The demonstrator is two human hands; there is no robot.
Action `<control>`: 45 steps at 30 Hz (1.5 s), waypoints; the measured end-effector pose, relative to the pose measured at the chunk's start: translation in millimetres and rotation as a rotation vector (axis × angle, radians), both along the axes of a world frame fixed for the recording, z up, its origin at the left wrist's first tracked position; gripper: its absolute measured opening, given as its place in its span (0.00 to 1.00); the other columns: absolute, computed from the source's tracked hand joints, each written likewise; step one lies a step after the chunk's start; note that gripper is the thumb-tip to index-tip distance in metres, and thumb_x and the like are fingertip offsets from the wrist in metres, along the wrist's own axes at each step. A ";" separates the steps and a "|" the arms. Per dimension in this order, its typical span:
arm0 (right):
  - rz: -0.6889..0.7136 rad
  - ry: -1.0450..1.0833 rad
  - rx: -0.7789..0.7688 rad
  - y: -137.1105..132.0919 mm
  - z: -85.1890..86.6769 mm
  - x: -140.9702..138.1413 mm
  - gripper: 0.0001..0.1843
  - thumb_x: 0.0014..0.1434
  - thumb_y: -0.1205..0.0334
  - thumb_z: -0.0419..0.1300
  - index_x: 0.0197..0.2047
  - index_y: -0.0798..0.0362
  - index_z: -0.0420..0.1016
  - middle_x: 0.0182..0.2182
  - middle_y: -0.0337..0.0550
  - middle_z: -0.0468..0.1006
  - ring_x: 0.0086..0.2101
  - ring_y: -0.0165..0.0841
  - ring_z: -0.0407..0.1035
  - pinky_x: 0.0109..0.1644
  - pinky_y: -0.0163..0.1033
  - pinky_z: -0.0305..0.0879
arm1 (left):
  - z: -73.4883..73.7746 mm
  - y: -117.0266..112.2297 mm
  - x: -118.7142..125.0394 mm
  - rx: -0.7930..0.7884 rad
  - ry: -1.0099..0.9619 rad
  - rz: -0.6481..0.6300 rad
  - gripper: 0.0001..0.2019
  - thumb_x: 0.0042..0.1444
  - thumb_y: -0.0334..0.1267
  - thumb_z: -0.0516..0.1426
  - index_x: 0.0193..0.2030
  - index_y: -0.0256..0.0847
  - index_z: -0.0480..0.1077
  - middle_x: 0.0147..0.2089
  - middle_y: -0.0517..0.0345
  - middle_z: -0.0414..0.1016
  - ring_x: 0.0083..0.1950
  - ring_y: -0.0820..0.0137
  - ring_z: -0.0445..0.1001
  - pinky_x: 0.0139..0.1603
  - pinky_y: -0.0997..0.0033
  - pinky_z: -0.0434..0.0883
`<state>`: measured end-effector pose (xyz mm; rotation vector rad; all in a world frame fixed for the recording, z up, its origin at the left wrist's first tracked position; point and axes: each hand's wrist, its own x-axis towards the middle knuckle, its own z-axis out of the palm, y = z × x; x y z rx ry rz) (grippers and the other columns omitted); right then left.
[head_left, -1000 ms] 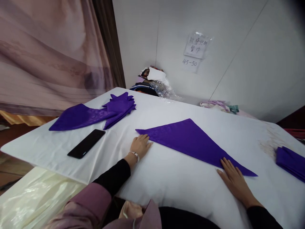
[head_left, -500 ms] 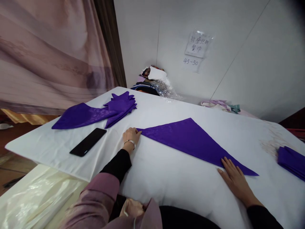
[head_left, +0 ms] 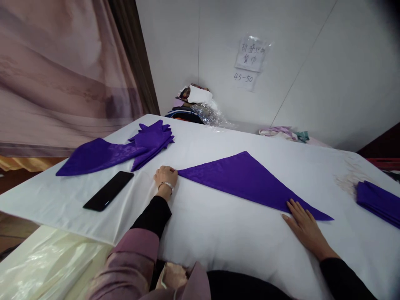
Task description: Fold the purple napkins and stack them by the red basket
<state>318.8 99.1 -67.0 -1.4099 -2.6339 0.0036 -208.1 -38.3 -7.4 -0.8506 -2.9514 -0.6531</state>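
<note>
L grip (head_left: 166, 176) slid out, now pinching tip of purple cloth (head_left: 236, 178); R grip (head_left: 303, 227) spread flat nr opp. end: prob. steadied.

The purple triangular cloth (head_left: 237, 179) before me looks smooth, with a soft sheen. My silvery metal bracelet (head_left: 167, 184) shines, the black rectangular phone (head_left: 109, 191) is glossy, the broad white tablecloth (head_left: 225, 233) is matt, and the pale yellowish plastic sheet (head_left: 46, 262) gleams, crinkled.

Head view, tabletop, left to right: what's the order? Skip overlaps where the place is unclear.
Black phone → left hand → purple cloth triangle → folded purple cloth at the right edge.
</note>
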 end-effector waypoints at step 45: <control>-0.126 0.208 -0.264 -19.5 44.1 -141.5 0.34 0.63 0.45 0.44 0.65 0.58 0.55 0.66 0.52 0.49 0.65 0.43 0.38 0.65 0.53 0.33 | -13.9 88.9 206.0 -0.247 0.140 -0.961 0.40 0.54 0.65 0.38 0.66 0.38 0.51 0.71 0.48 0.46 0.71 0.57 0.41 0.67 0.46 0.42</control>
